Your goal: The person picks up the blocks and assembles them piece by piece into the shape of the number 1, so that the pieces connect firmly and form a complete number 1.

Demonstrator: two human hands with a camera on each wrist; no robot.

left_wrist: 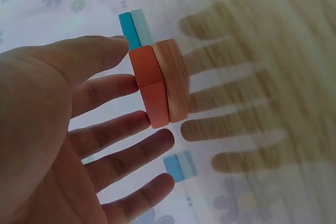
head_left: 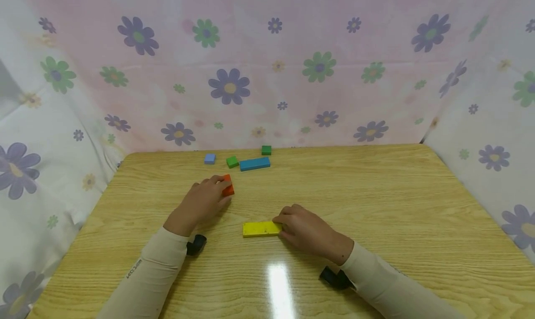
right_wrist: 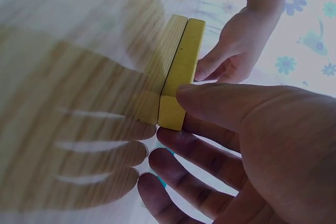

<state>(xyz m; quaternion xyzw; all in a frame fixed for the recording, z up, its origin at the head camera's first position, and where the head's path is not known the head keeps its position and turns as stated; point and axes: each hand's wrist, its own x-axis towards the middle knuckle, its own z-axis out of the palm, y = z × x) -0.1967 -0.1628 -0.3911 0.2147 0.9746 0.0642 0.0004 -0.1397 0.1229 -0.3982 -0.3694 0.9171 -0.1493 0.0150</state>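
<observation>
The left hand reaches over a short red block that sits on the wood-grain tabletop. Its grip is loosely closed on the block: the thumb lies at one end, while the index and middle fingers pass partly out of sight behind it. In the left wrist view the ring and little fingers stand apart from it.

The right hand grips the right end of a long yellow block, pinched between the thumb and the index finger, with the other fingers fanned out beside it. The yellow block lies lengthwise from left to right, closer to the person than the red block and well apart from it.

Farther back lies a long blue block, slightly slanted. A small green block is just beside its left end, and a second green block is behind its right end. A small periwinkle block sits farther left.

Cream sleeves cover both forearms, and a black wrist camera shows at each wrist. A glare streak brightens the near part of the tabletop. Flower-printed fabric hangs behind it and along both sides.
</observation>
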